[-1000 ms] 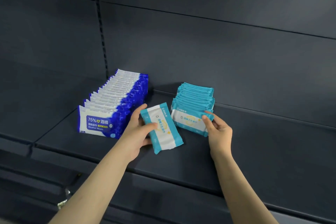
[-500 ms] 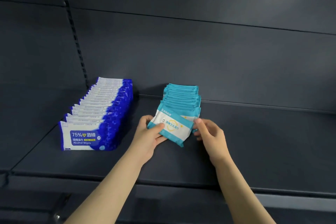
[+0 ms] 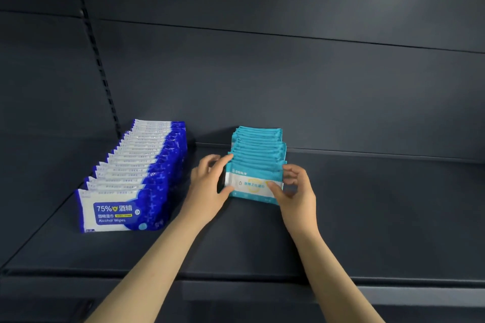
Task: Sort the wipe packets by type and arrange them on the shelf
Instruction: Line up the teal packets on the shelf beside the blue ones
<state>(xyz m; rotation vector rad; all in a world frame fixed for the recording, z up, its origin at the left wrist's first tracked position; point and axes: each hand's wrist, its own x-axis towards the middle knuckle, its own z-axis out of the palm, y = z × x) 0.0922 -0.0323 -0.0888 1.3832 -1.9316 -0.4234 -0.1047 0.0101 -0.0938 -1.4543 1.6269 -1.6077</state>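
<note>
A row of several teal wipe packets (image 3: 258, 147) stands upright on the dark shelf (image 3: 367, 217), running back to the rear wall. The front teal packet (image 3: 253, 182), white-faced with a teal band, stands at the head of that row. My left hand (image 3: 208, 186) grips its left edge between thumb and fingers. My right hand (image 3: 295, 189) pinches its right edge, thumb across the front. To the left, a longer row of dark blue alcohol wipe packets (image 3: 131, 181) stands upright, front label reading "75%".
The shelf's back panel (image 3: 288, 86) rises behind both rows. A slotted upright (image 3: 91, 47) runs up the wall at the left. The shelf's front lip (image 3: 262, 286) lies below my forearms.
My left hand carried the tilted teal packet rightward to the front of the teal row and stood it upright. My right hand took hold of its right edge.
</note>
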